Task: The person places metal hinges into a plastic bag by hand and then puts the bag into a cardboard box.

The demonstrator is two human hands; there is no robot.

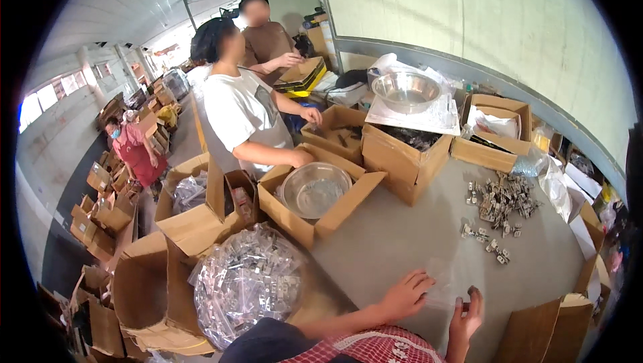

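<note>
Over the grey tabletop, a small clear plastic bag (442, 289) stretches between my hands. My left hand (405, 295) pinches its left side, fingers pointing right. My right hand (467, 317) has thumb and curled fingers at the bag's right edge, closed on it; the fingertips look dark. Beyond the bag lies a loose pile of small metal hardware pieces (502, 202), with several pieces scattered at its near side. Left of my left forearm sits a large clear bag (249, 282) full of small packed metal parts.
A steel basin (315, 190) rests in a carton at the table's left edge; another basin (406, 92) tops a far box. An open cardboard box (546, 329) stands near right. Two people work across at left, one in a white shirt (244, 115). Stacked cartons (100, 229) line the floor.
</note>
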